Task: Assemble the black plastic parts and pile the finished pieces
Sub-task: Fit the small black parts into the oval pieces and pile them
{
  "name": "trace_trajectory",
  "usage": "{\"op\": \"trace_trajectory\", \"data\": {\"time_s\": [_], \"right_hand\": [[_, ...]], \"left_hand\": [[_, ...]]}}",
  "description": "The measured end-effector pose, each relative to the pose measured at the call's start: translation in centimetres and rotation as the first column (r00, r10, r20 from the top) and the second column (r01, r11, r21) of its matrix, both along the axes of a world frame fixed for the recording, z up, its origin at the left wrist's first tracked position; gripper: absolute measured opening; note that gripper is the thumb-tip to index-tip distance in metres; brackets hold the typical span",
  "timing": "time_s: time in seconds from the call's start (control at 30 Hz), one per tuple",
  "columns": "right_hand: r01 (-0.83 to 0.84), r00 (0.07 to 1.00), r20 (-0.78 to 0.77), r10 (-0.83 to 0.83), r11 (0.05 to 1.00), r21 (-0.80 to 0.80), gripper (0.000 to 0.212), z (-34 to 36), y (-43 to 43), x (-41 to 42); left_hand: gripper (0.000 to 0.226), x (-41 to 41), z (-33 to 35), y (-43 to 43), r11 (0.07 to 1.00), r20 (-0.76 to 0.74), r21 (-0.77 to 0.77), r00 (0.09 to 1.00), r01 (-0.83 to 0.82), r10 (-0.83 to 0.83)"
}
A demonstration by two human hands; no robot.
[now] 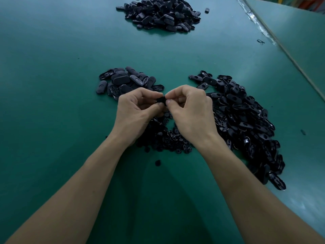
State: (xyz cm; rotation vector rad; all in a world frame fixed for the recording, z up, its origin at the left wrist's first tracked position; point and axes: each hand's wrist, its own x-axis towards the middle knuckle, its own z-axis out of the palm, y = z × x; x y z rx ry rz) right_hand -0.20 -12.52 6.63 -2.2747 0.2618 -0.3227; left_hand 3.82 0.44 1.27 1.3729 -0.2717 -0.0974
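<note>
My left hand (pixel 135 111) and my right hand (pixel 190 110) meet at the middle of the green table, fingers curled, both pinching one small black plastic part (pixel 161 100) between their fingertips. Most of that part is hidden by the fingers. Behind my left hand lies a small pile of oval black pieces (pixel 126 81). A long heap of oval black shells with holes (pixel 246 120) runs along the right. Under my wrists sits a patch of small round black parts (pixel 167 138). A large pile of black pieces (pixel 161 13) lies at the far end.
The green table (pixel 52 76) stretches left and towards me. One loose round part (pixel 157 162) lies between my forearms. A stray piece (pixel 207 10) sits right of the far pile. A taped seam (pixel 260 27) and the table's edge run diagonally at the upper right.
</note>
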Motion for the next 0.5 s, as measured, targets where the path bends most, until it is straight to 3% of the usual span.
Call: {"op": "trace_trajectory", "data": {"time_s": [0.5], "right_hand": [[-0.057, 0.997, -0.053, 0.048, 0.985, -0.166, 0.012, 0.6, 0.34, -0.37]], "left_hand": [[0.018, 0.04, -0.11, 0.07, 0.996, 0.07, 0.092, 0.997, 0.007, -0.013]]}}
